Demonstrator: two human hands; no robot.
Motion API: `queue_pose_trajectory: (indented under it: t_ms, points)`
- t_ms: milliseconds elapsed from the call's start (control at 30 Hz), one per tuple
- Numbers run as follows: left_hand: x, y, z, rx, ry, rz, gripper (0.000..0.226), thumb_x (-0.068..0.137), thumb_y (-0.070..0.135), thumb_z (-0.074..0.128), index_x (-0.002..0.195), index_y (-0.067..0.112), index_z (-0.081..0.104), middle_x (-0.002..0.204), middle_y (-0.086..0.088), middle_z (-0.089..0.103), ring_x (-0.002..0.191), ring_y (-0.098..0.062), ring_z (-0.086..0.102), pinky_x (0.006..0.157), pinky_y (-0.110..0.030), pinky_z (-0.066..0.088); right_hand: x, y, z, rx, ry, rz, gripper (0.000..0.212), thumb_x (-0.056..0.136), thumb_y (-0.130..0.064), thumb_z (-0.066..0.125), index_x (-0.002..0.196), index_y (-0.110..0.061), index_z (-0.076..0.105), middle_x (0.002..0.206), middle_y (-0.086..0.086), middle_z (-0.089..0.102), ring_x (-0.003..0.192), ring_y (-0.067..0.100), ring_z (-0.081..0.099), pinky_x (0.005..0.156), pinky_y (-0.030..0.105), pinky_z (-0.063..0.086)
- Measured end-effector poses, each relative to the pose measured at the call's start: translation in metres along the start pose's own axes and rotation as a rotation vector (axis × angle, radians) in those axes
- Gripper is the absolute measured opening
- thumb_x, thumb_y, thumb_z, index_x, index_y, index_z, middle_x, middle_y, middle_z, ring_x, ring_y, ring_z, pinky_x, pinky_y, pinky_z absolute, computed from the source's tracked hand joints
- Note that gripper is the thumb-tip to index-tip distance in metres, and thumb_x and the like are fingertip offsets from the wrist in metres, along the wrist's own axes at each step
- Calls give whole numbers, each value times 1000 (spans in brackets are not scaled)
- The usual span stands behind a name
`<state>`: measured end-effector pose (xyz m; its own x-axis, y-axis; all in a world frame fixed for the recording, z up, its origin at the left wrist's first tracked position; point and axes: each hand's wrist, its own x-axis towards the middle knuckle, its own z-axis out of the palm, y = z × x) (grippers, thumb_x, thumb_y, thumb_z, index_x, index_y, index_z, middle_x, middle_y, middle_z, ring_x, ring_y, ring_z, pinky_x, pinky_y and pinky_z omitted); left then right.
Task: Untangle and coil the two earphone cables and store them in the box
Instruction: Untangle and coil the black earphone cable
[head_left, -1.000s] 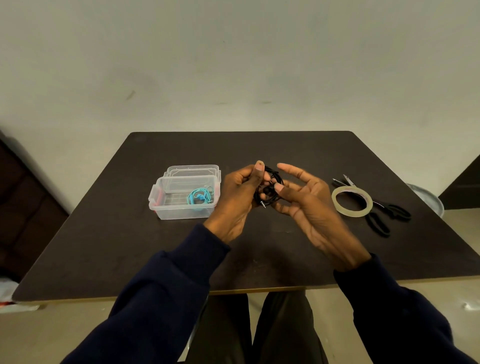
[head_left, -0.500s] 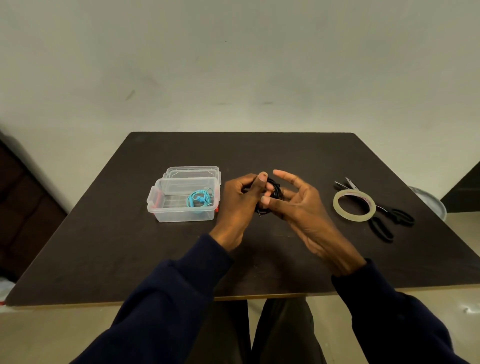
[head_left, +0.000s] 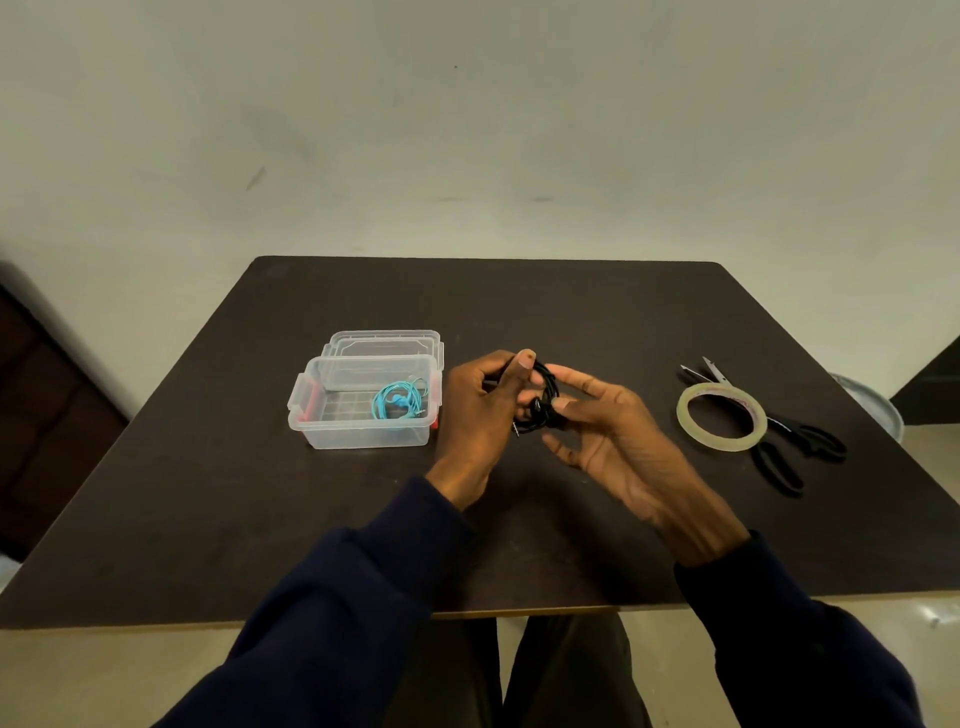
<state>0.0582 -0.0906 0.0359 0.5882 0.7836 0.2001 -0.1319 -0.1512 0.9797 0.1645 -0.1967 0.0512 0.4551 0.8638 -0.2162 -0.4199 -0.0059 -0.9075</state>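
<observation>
A coiled black earphone cable (head_left: 543, 402) hangs between my two hands above the middle of the dark table (head_left: 571, 312). My left hand (head_left: 480, 415) grips the coil, thumb up over its top. My right hand (head_left: 618, 447) pinches the coil's right side with thumb and a fingertip, its other fingers spread. A small metal plug pokes out below the coil. The clear plastic box (head_left: 317, 415) stands open to the left of my hands, and a coiled turquoise earphone cable (head_left: 397, 402) lies inside it.
The box's clear lid (head_left: 387, 343) lies flat behind the box. A roll of clear tape (head_left: 722, 415) and black scissors (head_left: 789, 447) lie on the table at the right. A grey round object (head_left: 872, 405) shows past the table's right edge.
Both hands with the black coil have dropped slightly lower and closer to the table. The right fingers have closed in on the coil's side. The box and tape have not moved.
</observation>
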Motion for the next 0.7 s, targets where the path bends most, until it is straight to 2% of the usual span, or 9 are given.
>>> queue_pose_trajectory:
  t_ms: [133,267,400,533,600,700]
  points:
    - [1,-3,1,-44,-23,-70,31,101,32,57,91,7,72,84,-2,73,83,-15,70,80,-39,61,3,5,7,-56,26,-109,70,68,-9,80,133,-11,55,113,15,74,103,24,72,84,31,58]
    - [1,-4,1,-58,-32,-100,30,101,32,57,92,7,73,87,-8,74,88,-23,72,83,-46,60,7,12,10,-97,73,-208,78,59,-10,87,132,-12,57,116,18,72,110,30,70,92,43,57]
    - [4,-7,-3,-62,-18,-97,32,102,32,56,94,5,72,88,-10,74,84,-23,72,79,-41,60,6,14,10,-123,112,-235,69,64,-10,85,128,-13,59,109,18,74,103,31,73,89,42,59]
    - [3,-10,-1,-84,6,-136,34,102,30,56,93,2,73,79,-10,73,69,-13,68,69,-31,60,4,14,4,-166,152,-291,40,80,3,76,118,-2,64,99,17,77,88,30,76,74,29,61]
    - [0,-11,0,-120,2,-183,33,102,29,56,93,1,74,75,-6,73,66,-10,68,66,-26,58,3,16,-1,-243,159,-346,32,81,3,76,112,3,67,96,17,77,86,31,77,73,28,61]
    - [-4,-15,-3,-183,-52,-263,31,100,28,60,98,1,74,74,-3,73,70,-11,71,69,-27,60,1,15,-8,-314,177,-373,28,82,4,75,109,4,71,94,16,78,86,29,77,76,28,62]
